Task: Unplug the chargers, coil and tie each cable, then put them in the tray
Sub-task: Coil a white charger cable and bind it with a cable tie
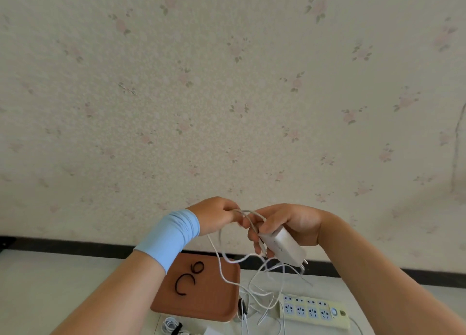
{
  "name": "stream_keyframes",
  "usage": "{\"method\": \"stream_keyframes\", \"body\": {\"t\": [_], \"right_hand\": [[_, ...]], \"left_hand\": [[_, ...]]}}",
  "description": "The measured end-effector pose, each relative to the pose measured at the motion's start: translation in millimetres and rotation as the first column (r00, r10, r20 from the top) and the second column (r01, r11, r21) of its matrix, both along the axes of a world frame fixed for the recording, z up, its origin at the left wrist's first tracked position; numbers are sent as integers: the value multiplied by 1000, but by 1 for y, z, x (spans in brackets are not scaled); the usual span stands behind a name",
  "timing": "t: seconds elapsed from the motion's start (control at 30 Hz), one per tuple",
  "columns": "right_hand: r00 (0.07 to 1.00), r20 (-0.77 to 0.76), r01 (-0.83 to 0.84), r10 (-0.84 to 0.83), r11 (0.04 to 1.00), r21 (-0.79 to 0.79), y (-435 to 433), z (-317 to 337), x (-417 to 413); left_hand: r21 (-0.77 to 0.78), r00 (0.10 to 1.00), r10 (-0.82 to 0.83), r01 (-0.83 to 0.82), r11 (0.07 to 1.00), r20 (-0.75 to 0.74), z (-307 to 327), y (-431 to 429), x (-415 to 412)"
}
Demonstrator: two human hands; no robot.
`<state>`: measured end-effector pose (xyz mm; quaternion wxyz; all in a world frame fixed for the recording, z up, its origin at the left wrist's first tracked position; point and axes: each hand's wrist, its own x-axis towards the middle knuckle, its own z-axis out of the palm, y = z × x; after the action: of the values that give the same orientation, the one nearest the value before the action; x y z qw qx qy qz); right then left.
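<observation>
Forearms [121, 291]: both of yours come up from the bottom edge and converge at mid-frame. The left one wears a light blue wristband [171, 236] just below the hand.
Left hand [216, 214]: raised above the table with its back towards you, fingers curled in and pinching the top of a loop of white cable [228, 260].
Right hand [285, 223]: level with your left and almost touching it, fingers wrapped round a white charger [285, 246] and strands of the same cable. The charger tilts down to the right, its metal prongs pointing at the table.
Cable: it bridges the small gap between your hands, then hangs in loose loops and trails onto the table between the tray and the power strip.
Tray [216, 303]: brown with rounded corners, lying on the table directly below your left hand. Black ties [177, 285] lie curled on it.
Coiled cable [171, 325]: a small white bundle with a black band, on the table at the bottom edge, just in front of the tray.
Power strip [315, 309]: pale yellow, lying to the right of the tray below your right hand, with loose cable draped across its left end.
Table [63, 284]: white and flat.
Room: floral wallpaper [227, 82] fills most of the view, and a dark skirting strip [75, 243] runs where the wall meets the table.
</observation>
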<state>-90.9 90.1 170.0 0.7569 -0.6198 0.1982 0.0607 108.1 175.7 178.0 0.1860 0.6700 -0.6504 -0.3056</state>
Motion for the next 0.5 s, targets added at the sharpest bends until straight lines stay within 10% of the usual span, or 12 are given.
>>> {"method": "stream_keyframes", "body": {"t": [0.17,0.3,0.5], "right_hand": [[992,-120,-64,37,971,-231,5,3,2],[947,-294,-90,-130,772,-629,14,-5,9],[945,-185,65,-269,711,-700,21,-2,21]], "left_hand": [[-16,995,7,-8,1000,-100,2,-1,0],[-12,956,-13,10,1000,-292,3,2,0],[-188,978,-62,24,982,-199,8,3,3]]}}
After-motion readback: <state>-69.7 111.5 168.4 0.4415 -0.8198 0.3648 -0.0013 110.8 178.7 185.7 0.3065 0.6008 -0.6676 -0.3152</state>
